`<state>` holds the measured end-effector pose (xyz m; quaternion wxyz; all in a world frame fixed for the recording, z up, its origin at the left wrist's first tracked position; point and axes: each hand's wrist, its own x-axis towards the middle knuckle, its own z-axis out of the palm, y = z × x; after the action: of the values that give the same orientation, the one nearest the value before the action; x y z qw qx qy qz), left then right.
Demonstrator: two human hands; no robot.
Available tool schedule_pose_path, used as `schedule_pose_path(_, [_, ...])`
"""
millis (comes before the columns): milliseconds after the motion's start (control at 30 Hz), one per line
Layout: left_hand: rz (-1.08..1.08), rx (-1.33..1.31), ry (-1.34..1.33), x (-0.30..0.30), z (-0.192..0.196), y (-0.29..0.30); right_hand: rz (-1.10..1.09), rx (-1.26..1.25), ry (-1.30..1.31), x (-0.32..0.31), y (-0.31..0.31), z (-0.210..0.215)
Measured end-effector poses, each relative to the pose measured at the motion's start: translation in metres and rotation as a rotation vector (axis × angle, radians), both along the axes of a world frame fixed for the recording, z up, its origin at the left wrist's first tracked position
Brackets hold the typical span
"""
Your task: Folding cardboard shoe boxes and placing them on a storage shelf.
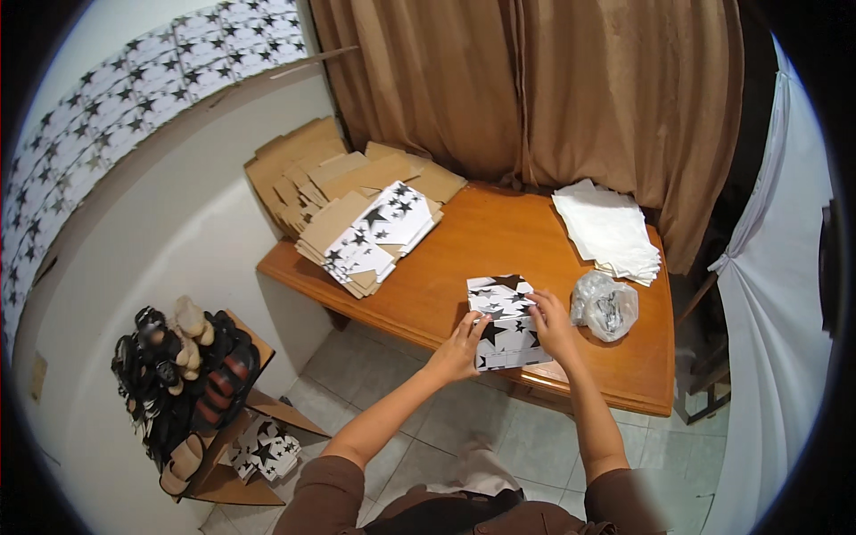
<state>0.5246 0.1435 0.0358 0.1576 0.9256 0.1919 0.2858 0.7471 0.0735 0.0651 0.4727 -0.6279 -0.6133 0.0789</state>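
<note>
A white cardboard box (508, 335) printed with black stars sits at the front edge of the wooden table, with its lid part tilted up at the back. My left hand (462, 346) grips the box's left side, its fingertips along the fold between lid and body. On the opposite side my right hand (551, 323) closes on the right edge near that fold, fingers bent over it. The undersides of both hands and the inside of the box are hidden.
Flattened brown cardboard pieces (308, 174) and star-printed flat boxes (385, 218) pile up at the table's (486, 236) back left. White paper sheets (606, 223) and a clear plastic bag (606, 308) lie at the right. A shoe rack (254, 357) stands lower left, brown curtains (428, 71) behind.
</note>
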Motion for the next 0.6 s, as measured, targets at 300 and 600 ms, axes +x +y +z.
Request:
schedule_pose_path(300, [0.248,0.015,-0.016,-0.076,0.01,-0.055,0.224,0.118,-1.075,-0.068,-0.055,0.033])
schedule_pose_path(600, [0.903,0.488,0.289,-0.182,0.071,-0.162,0.521,0.592,-1.051,-0.199,-0.04,0.057])
